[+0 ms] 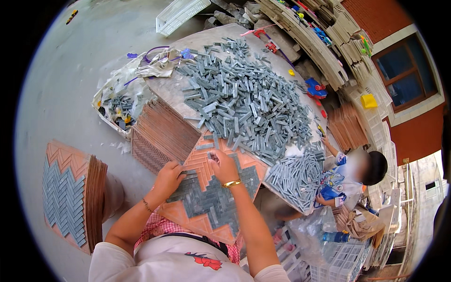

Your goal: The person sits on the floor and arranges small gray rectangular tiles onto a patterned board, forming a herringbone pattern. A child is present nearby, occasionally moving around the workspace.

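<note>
On ridged orange tray (197,162), slim grey stone strips (206,197).

Herringbone mould tray (197,221) before tile-strip heap (244,101); stacked trays (162,134) left of heap; filled tray (63,192) far left.

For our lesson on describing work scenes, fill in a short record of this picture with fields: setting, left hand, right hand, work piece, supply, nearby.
setting: round table outdoors
left hand: resting on grey strips at the mould's left edge
right hand: pinching a small grey strip over the mould
work piece: orange herringbone mould, partly filled
supply: heap of grey tile strips
nearby: stack of moulds; a seated person
</note>
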`<action>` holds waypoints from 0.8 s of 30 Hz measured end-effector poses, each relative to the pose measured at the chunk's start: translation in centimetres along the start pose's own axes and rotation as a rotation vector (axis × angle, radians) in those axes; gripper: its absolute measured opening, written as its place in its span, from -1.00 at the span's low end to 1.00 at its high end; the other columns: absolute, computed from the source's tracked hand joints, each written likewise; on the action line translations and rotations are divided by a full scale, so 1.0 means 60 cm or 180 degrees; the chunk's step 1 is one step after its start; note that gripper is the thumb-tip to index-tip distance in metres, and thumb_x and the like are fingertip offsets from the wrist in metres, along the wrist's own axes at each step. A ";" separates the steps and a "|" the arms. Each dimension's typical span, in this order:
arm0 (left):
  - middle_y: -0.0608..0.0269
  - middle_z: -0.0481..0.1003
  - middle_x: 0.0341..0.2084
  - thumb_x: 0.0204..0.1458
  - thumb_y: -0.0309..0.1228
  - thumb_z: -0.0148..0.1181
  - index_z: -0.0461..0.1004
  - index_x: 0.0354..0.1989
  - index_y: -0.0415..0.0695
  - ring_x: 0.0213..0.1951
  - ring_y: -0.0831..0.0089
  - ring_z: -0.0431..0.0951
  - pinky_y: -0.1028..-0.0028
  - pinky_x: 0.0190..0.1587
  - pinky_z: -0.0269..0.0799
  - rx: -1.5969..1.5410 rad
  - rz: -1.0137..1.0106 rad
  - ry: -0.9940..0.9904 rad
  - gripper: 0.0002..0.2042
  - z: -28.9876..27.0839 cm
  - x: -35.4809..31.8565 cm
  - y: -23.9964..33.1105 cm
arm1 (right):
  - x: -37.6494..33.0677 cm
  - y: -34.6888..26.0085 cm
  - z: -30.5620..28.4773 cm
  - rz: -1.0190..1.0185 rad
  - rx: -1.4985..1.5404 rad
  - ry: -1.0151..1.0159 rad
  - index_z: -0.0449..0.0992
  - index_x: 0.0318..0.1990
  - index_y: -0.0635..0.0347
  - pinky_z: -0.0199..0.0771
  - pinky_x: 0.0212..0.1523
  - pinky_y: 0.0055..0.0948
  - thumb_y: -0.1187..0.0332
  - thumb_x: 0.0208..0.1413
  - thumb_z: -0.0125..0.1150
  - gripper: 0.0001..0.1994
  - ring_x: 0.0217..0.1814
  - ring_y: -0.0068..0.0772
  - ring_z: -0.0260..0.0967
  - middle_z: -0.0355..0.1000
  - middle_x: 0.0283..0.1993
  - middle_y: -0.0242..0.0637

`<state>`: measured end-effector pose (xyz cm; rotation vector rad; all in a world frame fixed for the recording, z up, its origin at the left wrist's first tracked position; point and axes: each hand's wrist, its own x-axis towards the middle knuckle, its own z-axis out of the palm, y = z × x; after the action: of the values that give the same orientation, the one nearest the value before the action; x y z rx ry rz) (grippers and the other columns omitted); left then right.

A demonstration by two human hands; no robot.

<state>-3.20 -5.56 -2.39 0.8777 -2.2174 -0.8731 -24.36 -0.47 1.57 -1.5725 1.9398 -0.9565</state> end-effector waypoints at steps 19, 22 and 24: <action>0.12 0.37 -0.47 -0.24 -0.59 0.25 0.49 -0.35 -0.24 -0.33 0.16 0.44 0.31 -0.28 0.38 -0.0040 -0.0026 0.0000 -0.79 0.012 0.011 0.009 | -0.054 0.007 0.046 0.0578 -0.0210 -0.0210 0.51 -0.16 0.13 0.48 -0.35 -0.44 0.51 -0.12 0.20 -0.72 -0.42 -0.32 0.50 0.51 -0.40 -0.18; 0.12 0.37 -0.48 -0.24 -0.59 0.25 0.49 -0.37 -0.24 -0.35 0.15 0.44 0.31 -0.29 0.38 -0.0126 -0.0030 0.0018 -0.81 0.014 0.011 0.008 | -0.058 0.014 0.047 0.0514 -0.0141 -0.0177 0.52 -0.16 0.12 0.49 -0.34 -0.41 0.50 -0.11 0.19 -0.72 -0.41 -0.30 0.50 0.51 -0.40 -0.18; 0.11 0.37 -0.48 -0.24 -0.59 0.25 0.49 -0.39 -0.23 -0.35 0.15 0.44 0.31 -0.30 0.38 -0.0282 -0.0158 0.0000 -0.82 0.011 0.011 0.009 | -0.059 0.019 0.045 0.0424 -0.0216 -0.0195 0.52 -0.15 0.11 0.49 -0.34 -0.39 0.49 -0.11 0.19 -0.72 -0.40 -0.28 0.50 0.51 -0.40 -0.17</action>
<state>-4.29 -5.49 -2.20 0.8941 -2.1477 -0.9868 -22.33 2.45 -1.30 -1.4702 2.0251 -0.7870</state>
